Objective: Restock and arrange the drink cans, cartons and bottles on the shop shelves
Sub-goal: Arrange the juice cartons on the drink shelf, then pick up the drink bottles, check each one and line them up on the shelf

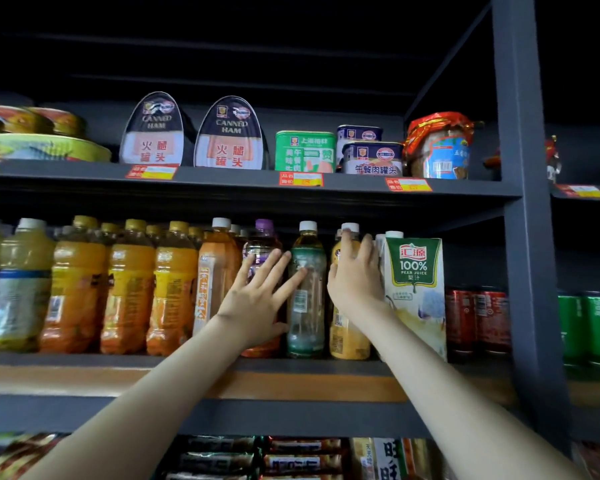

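Observation:
On the middle shelf (118, 358) stands a row of drink bottles. My left hand (260, 299) lies flat, fingers spread and straight, across a purple-capped bottle (264, 237), with its fingertips touching the green-labelled tea bottle (307, 306). My right hand (355, 271) wraps around the upper part of a yellow bottle with a white cap (347, 337). That bottle stands between the tea bottle and a white pear juice carton (416, 289). The purple-capped bottle's body is mostly hidden behind my left hand.
Orange juice bottles (129, 289) fill the shelf to the left. Red cans (478, 320) and green cans (589, 327) stand right of the carton, split by a dark upright post (527, 237). Canned ham and luncheon meat tins (229, 133) sit on the shelf above. Packets lie below.

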Demonstrator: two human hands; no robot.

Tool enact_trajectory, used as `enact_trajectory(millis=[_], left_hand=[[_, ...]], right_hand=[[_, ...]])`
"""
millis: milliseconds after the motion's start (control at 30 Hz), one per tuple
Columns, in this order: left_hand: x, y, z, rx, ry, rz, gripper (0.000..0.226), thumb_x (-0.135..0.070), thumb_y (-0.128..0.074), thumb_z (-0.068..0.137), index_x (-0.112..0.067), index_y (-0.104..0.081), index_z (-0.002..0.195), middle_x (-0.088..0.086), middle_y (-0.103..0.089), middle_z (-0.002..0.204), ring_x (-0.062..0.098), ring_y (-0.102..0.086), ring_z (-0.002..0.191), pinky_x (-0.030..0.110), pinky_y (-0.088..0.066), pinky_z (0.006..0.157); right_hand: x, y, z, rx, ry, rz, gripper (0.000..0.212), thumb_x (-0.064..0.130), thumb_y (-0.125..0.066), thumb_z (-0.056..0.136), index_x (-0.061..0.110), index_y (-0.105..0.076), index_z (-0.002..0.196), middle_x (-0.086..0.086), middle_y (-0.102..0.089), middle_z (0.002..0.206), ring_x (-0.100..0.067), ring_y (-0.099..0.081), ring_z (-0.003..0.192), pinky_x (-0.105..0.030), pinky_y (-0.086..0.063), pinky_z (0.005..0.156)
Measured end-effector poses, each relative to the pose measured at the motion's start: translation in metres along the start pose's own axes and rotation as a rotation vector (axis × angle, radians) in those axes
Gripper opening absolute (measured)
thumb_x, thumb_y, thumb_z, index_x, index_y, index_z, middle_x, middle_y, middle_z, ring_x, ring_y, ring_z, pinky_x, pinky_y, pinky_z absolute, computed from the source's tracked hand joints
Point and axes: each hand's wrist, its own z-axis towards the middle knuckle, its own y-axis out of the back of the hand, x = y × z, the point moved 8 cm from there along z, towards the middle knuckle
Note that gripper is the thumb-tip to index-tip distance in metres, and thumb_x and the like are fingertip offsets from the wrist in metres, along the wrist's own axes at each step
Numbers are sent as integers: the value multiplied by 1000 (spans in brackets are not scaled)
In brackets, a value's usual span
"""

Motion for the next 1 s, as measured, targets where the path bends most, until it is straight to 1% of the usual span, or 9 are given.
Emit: enact_trajectory(millis=[67,133,233,333,500,633,733,833,1000], left_hand=[[-1,0,0,12,22,-3,100,-73,-61,71,-20,-24,147,19,-40,149,32,-32,141,59,-29,109],[-5,0,4,20,24,-20,86,-73,-27,85,-24,5,148,17,-3,159,29,4,146,57,-2,114],[-7,-1,3,65,25,-7,86,-68,-30,92,-25,28,139,7,28,149,30,21,146,54,14,113],[-8,7,5,-21,11,-87,99,-65,-57,82,-22,2,149,19,-8,159,35,-9,148,59,-5,114],[-9,18,1,33,111,-465,105,-87,-5,66,-29,-13,153,6,-4,162,24,5,149,55,10,115],[-19,39,-4,7,69,-550,106,-92,-26,66,-27,-21,151,2,-21,157,21,-5,148,55,7,116],[-34,64,-15,-100,11,-561,87,-73,-48,82,-23,-28,150,2,-28,154,22,-13,147,52,4,119],[-44,90,-30,-244,7,-710,84,-68,-46,80,-13,-41,144,10,-38,148,29,-32,139,48,-18,117],[-60,137,-53,-389,31,-799,70,-44,-67,83,-2,-47,136,14,-55,132,30,-53,120,38,-45,99]], right_hand=[[-5,-4,3,63,-12,42,73,20,-48,99,31,0,153,-12,5,158,-39,-14,143,-47,-34,107],[-8,-5,2,80,-8,63,73,16,-50,98,36,-5,152,-10,2,155,-39,-24,137,-44,-42,98],[-8,4,-4,14,13,112,65,11,-51,97,38,-21,149,-9,-1,152,-37,-22,136,-43,-42,99],[-4,15,-15,-77,84,128,65,11,-54,95,39,-26,147,-7,-4,152,-37,-23,136,-44,-40,102],[2,36,-50,-146,234,199,65,13,-58,94,39,-31,146,-6,-11,153,-31,-19,141,-43,-34,108],[-1,53,-85,-289,325,311,58,14,-67,90,36,-43,137,-5,-21,151,-24,-27,139,-42,-35,111],[-6,75,-102,-413,323,414,57,14,-70,87,35,-45,134,-4,-27,147,-21,-37,133,-40,-42,105],[-5,103,-121,-501,328,524,57,11,-70,85,32,-47,133,2,-29,140,-13,-41,125,-26,-41,101],[-1,140,-156,-540,358,640,61,9,-73,83,34,-44,131,-8,-29,147,-19,-41,130,-45,-49,95]])
